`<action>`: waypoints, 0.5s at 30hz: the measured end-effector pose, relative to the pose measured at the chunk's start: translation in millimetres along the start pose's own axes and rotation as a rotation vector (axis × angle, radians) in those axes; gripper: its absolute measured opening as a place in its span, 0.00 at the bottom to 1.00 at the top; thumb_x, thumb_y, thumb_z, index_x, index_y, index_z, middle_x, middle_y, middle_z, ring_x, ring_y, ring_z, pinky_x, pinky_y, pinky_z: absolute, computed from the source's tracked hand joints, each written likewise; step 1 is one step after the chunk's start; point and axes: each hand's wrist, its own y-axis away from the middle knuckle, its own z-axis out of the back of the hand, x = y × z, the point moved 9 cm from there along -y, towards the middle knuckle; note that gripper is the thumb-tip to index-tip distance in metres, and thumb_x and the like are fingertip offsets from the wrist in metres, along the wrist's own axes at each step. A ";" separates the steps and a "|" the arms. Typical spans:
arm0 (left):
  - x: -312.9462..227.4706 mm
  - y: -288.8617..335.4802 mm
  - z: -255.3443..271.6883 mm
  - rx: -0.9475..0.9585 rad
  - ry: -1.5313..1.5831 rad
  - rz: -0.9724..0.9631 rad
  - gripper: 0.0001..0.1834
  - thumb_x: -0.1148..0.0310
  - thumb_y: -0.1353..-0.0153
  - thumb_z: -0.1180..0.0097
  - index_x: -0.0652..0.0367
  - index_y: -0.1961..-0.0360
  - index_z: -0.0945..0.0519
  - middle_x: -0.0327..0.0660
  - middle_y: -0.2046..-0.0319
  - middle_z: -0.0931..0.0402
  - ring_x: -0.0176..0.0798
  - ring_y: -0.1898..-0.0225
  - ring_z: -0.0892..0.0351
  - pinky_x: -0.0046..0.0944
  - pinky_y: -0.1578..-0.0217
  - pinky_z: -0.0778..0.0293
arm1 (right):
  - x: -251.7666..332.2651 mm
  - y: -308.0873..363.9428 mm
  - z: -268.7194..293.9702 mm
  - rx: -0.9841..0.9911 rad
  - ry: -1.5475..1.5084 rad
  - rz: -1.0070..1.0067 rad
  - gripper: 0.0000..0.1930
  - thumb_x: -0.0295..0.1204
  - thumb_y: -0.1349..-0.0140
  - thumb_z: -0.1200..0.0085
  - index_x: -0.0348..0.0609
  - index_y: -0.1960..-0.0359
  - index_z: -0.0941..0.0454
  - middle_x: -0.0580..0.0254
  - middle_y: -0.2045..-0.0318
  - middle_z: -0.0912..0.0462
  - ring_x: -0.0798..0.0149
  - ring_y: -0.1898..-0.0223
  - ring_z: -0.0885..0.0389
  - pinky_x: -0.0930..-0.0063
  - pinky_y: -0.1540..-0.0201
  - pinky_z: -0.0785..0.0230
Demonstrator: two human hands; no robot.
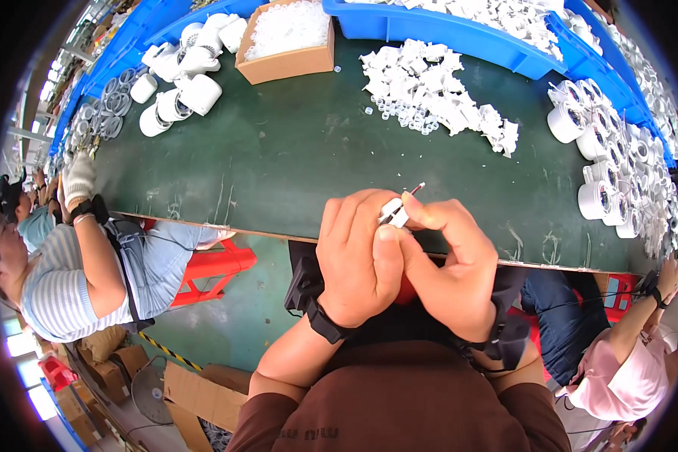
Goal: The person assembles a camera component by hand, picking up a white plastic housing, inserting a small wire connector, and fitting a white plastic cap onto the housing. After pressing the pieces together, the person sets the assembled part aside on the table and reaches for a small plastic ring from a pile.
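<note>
Head view | left hand (360, 252) and right hand (455, 260) both grip part (394, 213) (small, white) | part sits between their fingertips, wire (416, 188) jutting beyond | likely best: grip steadily, don't strain the wire

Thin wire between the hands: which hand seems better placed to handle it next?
Probably the right hand: its index fingertip is beside the wire, while the left hand sits farther off.

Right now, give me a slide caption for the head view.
Left hand and right hand hold a small white part at a green workbench bearing piled white pieces.
</note>
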 end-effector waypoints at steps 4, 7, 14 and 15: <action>-0.6 0.5 0.1 0.006 -0.012 0.009 0.16 0.63 0.29 0.54 0.64 0.53 0.20 0.48 0.57 0.19 0.52 0.60 0.25 0.46 0.58 0.28 | -2.4 -4.8 3.1 -0.066 -0.073 0.056 0.14 0.17 0.44 0.32 0.34 0.55 0.18 0.57 0.63 0.15 0.64 0.66 0.20 0.72 0.61 0.26; -0.8 0.4 1.2 -0.010 -0.035 -0.009 0.16 0.63 0.29 0.54 0.64 0.53 0.20 0.48 0.57 0.19 0.52 0.60 0.25 0.46 0.57 0.28 | -6.6 -4.8 1.8 -0.075 -0.086 0.040 0.15 0.17 0.44 0.32 0.34 0.55 0.18 0.56 0.63 0.15 0.63 0.65 0.19 0.72 0.61 0.26; -1.2 0.2 0.2 -0.017 -0.011 -0.017 0.15 0.64 0.30 0.53 0.63 0.53 0.20 0.47 0.57 0.19 0.51 0.61 0.25 0.46 0.57 0.28 | -10.9 2.9 -1.6 -0.014 -0.116 -0.024 0.20 0.11 0.38 0.38 0.33 0.43 0.21 0.61 0.57 0.18 0.69 0.53 0.19 0.74 0.45 0.28; -2.2 0.4 1.3 -0.023 -0.022 -0.024 0.15 0.64 0.31 0.52 0.63 0.53 0.20 0.47 0.57 0.19 0.51 0.61 0.25 0.46 0.57 0.28 | -14.7 1.2 -2.4 0.021 -0.159 -0.070 0.21 0.11 0.38 0.38 0.33 0.43 0.21 0.61 0.57 0.18 0.69 0.53 0.19 0.74 0.45 0.28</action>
